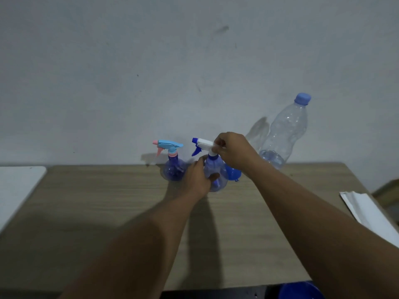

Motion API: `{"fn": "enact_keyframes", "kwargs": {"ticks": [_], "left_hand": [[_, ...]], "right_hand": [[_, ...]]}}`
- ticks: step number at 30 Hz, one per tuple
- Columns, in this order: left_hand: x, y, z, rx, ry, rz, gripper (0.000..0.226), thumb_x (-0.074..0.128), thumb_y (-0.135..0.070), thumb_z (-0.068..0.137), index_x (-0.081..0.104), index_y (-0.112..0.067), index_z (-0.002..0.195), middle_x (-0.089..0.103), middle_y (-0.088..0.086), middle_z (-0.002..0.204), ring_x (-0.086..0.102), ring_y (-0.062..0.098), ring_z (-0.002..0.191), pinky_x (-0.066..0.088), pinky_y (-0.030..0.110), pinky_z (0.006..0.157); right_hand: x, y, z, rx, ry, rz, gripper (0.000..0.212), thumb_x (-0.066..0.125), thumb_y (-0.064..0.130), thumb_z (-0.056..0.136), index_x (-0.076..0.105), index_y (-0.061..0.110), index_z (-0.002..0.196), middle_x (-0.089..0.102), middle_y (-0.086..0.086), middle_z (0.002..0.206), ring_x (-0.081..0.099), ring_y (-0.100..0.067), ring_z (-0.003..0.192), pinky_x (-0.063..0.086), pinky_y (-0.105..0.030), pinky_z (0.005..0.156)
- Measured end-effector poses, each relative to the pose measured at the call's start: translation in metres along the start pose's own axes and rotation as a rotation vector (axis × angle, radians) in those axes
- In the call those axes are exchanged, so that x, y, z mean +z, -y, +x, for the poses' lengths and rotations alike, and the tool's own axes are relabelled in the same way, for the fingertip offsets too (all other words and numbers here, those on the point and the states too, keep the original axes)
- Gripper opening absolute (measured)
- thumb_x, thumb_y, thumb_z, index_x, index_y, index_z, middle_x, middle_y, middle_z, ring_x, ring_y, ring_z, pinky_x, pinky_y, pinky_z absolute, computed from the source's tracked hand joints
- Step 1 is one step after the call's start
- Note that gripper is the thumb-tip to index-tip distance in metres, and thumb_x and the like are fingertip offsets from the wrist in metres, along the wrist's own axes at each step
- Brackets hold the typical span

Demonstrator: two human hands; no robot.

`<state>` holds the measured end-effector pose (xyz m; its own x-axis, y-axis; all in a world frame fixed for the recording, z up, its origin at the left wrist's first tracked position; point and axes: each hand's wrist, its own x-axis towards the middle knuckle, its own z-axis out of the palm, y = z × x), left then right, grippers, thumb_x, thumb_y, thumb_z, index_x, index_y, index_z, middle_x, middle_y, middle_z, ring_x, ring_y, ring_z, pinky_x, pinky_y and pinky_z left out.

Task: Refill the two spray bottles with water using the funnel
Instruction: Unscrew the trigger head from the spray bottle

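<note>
Two blue translucent spray bottles stand at the back of the wooden table (108,203). The left spray bottle (173,169) has a light-blue and pink trigger head. The right spray bottle (213,169) has a white and blue trigger head (201,145). My left hand (199,178) grips the right bottle's round body. My right hand (233,151) pinches its white head near the neck. A blue funnel (234,174) lies just behind this bottle, mostly hidden by my right wrist. A large clear water bottle (285,132) with a blue cap leans near the wall, with little water in it.
A white surface (15,186) adjoins the table on the left. White paper (367,210) lies at the table's right edge. A blue round object (301,291) shows at the bottom edge. The wall stands directly behind the bottles.
</note>
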<state>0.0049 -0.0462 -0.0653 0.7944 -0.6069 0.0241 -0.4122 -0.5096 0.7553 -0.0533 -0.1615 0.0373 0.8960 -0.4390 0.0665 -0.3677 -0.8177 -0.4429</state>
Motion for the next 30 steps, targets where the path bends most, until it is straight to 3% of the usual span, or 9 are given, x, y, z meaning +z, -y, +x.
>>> {"fn": "enact_keyframes", "kwargs": {"ticks": [3,5,10,14,17,19,25,28,30], "left_hand": [[-0.001,-0.004,-0.028,-0.017,0.007,-0.009,0.059,0.077,-0.039,0.078,0.050,-0.021,0.127,0.062,-0.001,0.121,0.059,0.018,0.110,0.052,0.038,0.093],[0.001,-0.001,-0.053,-0.025,0.035,-0.081,0.058,0.079,-0.038,0.075,0.049,-0.024,0.123,0.060,-0.004,0.120,0.059,0.016,0.109,0.053,0.036,0.090],[0.018,0.011,-0.098,-0.075,0.074,-0.316,0.058,0.083,-0.030,0.070,0.049,-0.031,0.118,0.061,-0.009,0.122,0.059,0.013,0.114,0.052,0.043,0.097],[0.024,0.009,-0.119,-0.087,0.074,-0.422,0.055,0.082,-0.009,0.074,0.056,-0.024,0.120,0.064,-0.010,0.117,0.061,0.007,0.108,0.052,0.034,0.095],[0.025,0.001,-0.130,-0.114,0.077,-0.446,0.051,0.081,-0.001,0.073,0.061,-0.027,0.112,0.066,-0.016,0.105,0.065,0.010,0.102,0.053,0.031,0.092],[0.028,0.001,-0.134,-0.150,0.072,-0.464,0.047,0.078,0.002,0.073,0.064,-0.017,0.113,0.069,-0.008,0.107,0.067,0.017,0.106,0.054,0.030,0.091],[0.030,0.000,-0.142,-0.178,0.057,-0.481,0.054,0.075,0.000,0.078,0.061,-0.021,0.126,0.070,-0.003,0.118,0.066,0.012,0.107,0.056,0.029,0.090],[0.031,0.002,-0.142,-0.185,0.072,-0.429,0.053,0.068,0.001,0.078,0.061,-0.019,0.127,0.070,-0.001,0.117,0.066,0.014,0.107,0.056,0.028,0.085],[0.031,0.004,-0.142,-0.164,0.063,-0.374,0.042,0.070,-0.003,0.078,0.066,-0.013,0.118,0.072,0.001,0.106,0.067,0.015,0.097,0.052,0.023,0.076]], "right_hand": [[-0.005,0.001,-0.031,0.012,0.017,0.054,0.013,0.063,0.017,0.096,0.071,0.012,0.105,0.067,-0.002,0.095,0.058,-0.016,0.083,0.043,-0.023,0.066],[-0.007,0.000,-0.054,0.033,0.026,0.102,0.012,0.065,0.019,0.094,0.072,0.015,0.104,0.068,0.001,0.094,0.061,-0.017,0.086,0.047,-0.025,0.069],[-0.006,-0.008,-0.100,0.025,0.060,0.179,0.011,0.069,0.021,0.091,0.074,0.018,0.100,0.070,0.005,0.089,0.062,-0.013,0.083,0.044,-0.023,0.069],[0.003,-0.019,-0.122,0.038,0.039,0.276,0.004,0.072,0.022,0.087,0.070,0.021,0.091,0.070,0.008,0.087,0.065,-0.012,0.085,0.051,-0.029,0.075],[0.017,-0.024,-0.138,0.070,0.010,0.406,0.024,0.080,0.023,0.079,0.068,0.020,0.100,0.067,0.012,0.091,0.063,-0.006,0.084,0.045,-0.019,0.070],[0.032,-0.024,-0.150,0.114,-0.038,0.521,0.037,0.084,0.025,0.076,0.065,0.020,0.107,0.066,0.013,0.093,0.063,-0.002,0.082,0.045,-0.015,0.068],[0.065,-0.022,-0.164,0.269,-0.261,0.766,0.029,0.084,0.027,0.077,0.069,0.012,0.097,0.073,-0.003,0.087,0.071,-0.021,0.084,0.058,-0.040,0.076],[0.069,-0.021,-0.164,0.257,-0.266,0.807,0.019,0.079,0.016,0.079,0.072,0.011,0.096,0.075,-0.003,0.086,0.071,-0.021,0.085,0.058,-0.044,0.081],[0.070,-0.022,-0.164,0.208,-0.237,0.813,0.013,0.073,0.015,0.082,0.072,0.013,0.095,0.074,-0.004,0.085,0.070,-0.025,0.086,0.056,-0.050,0.084]]}}
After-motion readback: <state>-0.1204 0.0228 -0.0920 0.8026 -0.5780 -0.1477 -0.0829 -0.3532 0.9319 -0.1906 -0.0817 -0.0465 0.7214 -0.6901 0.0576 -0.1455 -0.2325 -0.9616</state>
